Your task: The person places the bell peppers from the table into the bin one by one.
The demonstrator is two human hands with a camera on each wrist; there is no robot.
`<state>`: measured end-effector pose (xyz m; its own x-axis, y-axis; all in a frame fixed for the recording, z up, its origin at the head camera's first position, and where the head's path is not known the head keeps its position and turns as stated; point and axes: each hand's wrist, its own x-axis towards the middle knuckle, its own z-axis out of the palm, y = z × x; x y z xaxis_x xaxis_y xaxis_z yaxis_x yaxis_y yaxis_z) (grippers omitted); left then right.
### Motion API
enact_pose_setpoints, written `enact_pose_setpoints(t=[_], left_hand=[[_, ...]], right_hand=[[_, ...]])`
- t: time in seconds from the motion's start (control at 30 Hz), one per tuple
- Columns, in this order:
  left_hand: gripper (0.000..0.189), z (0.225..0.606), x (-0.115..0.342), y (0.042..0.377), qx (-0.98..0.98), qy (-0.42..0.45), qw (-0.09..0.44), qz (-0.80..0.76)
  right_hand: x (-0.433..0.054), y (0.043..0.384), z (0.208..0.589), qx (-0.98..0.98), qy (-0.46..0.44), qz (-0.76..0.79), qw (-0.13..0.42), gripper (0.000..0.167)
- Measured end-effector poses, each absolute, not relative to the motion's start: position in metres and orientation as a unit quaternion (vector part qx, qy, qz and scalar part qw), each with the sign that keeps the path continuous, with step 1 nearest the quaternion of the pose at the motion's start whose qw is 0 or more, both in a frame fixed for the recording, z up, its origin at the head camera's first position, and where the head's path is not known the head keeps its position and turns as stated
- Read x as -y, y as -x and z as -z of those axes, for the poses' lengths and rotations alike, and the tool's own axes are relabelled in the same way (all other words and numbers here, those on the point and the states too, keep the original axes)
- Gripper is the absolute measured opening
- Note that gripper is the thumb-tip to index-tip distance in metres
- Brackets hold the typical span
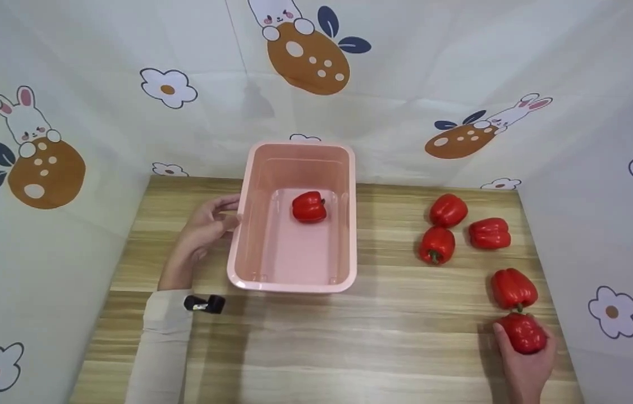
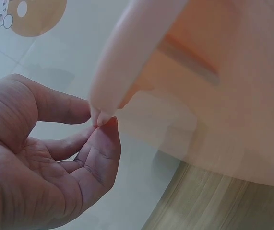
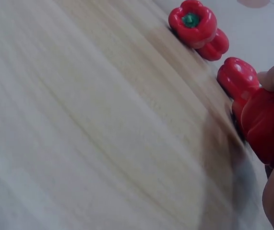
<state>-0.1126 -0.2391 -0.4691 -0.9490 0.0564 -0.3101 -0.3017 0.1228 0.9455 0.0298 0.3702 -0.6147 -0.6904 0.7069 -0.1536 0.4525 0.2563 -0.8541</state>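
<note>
A pink plastic bin stands in the middle of the head view, with one red bell pepper lying on its floor. At the bin's left side, my left hand pinches the rim; the left wrist view has thumb and fingertips meeting at the rim's lower edge. Far to the right, my right hand grips another red bell pepper, thumb on one side and fingers on the other. Just beyond that one lies a further red bell pepper, its green stem toward the hand.
Three more red bell peppers form a group right of the bin: one at the back, one in front and one to the right. Pale patterned sheeting borders the wooden tabletop at the back and both sides.
</note>
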Motion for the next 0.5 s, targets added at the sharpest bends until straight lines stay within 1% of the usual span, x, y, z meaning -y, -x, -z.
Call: enact_pose_setpoints(t=[0.27, 0.5], left_hand=[[0.064, 0.467, 0.239, 0.112, -0.737, 0.090, 0.142, -0.655], [0.060, 0.469, 0.238, 0.113, -0.736, 0.088, 0.134, -0.658]], right_hand=[[-0.361, -0.024, 0.602, 0.779, 0.358, -0.496, 0.137, 0.087], [-0.355, -0.019, 0.596, 0.798, 0.303, -0.496, 0.161, 0.083]])
